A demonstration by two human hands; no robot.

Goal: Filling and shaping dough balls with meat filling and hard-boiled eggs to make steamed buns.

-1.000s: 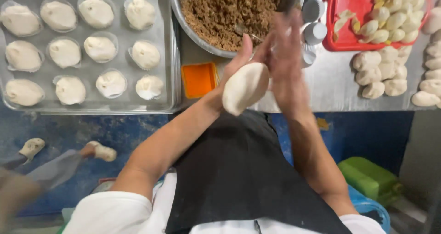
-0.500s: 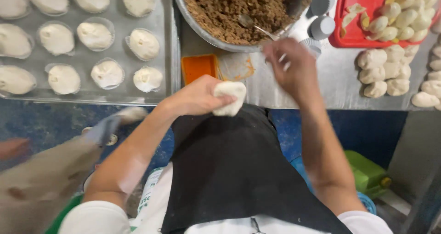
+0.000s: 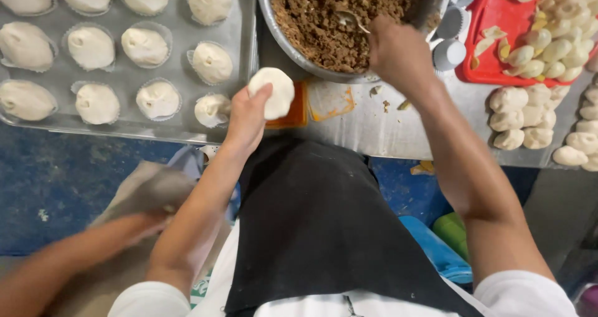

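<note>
My left hand (image 3: 246, 114) holds a flattened round of white dough (image 3: 272, 93) just off the table's near edge, beside the tray corner. My right hand (image 3: 395, 52) reaches over the rim of a large metal bowl (image 3: 283, 40) and grips a spoon (image 3: 352, 21) that is dug into brown minced filling (image 3: 336, 12). A metal tray (image 3: 171, 68) at the left carries several filled dough buns (image 3: 212, 61) in paper liners.
Several raw dough pieces (image 3: 529, 114) lie on the steel table at the right. A red tray (image 3: 498, 18) holds pale peeled pieces. Stacked small cups (image 3: 448, 52) stand beside the bowl. Another person's blurred arm (image 3: 81, 248) crosses the lower left.
My right hand left the dough and went to the spoon in the bowl. My left hand keeps the flattened dough, now held out near the tray. The other person's arm has swung across the lower left.
</note>
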